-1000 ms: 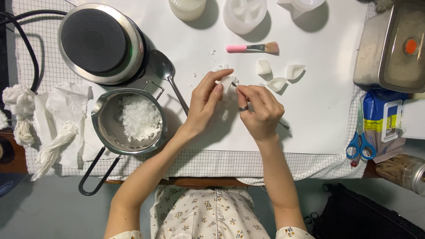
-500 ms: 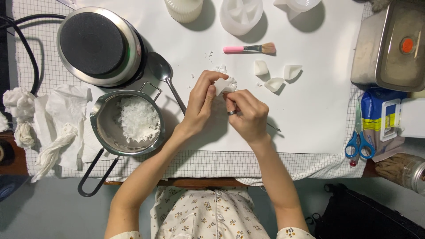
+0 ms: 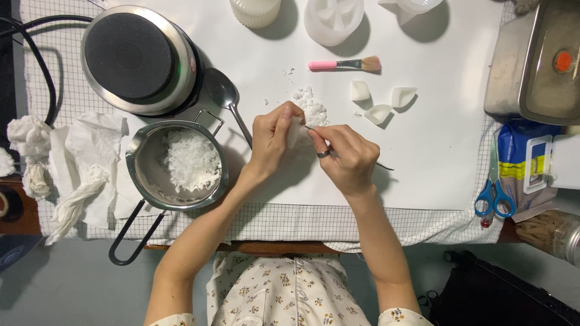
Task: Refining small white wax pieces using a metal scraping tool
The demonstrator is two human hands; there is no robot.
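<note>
Hands are working together at the middle of the white sheet [image 3: 423, 175]: the left hand [image 3: 275, 142] is pinching a small white wax piece [image 3: 295, 131] between its fingertips, while the right hand [image 3: 347, 158] is gripping a thin metal tool [image 3: 314, 129] whose tip is touching that piece. Just beyond them white crumbs [image 3: 311, 107] are lying in a heap. Farther off, three white wedges [image 3: 379, 102] and a pink-handled brush [image 3: 344, 64] are resting, with a saucepan of white flakes [image 3: 178, 166] sitting to the left.

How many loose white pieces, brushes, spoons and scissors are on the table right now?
Loose white pieces: 3
Pink-handled brush: 1
Metal spoon: 1
Blue-handled scissors: 1
Total: 6
</note>
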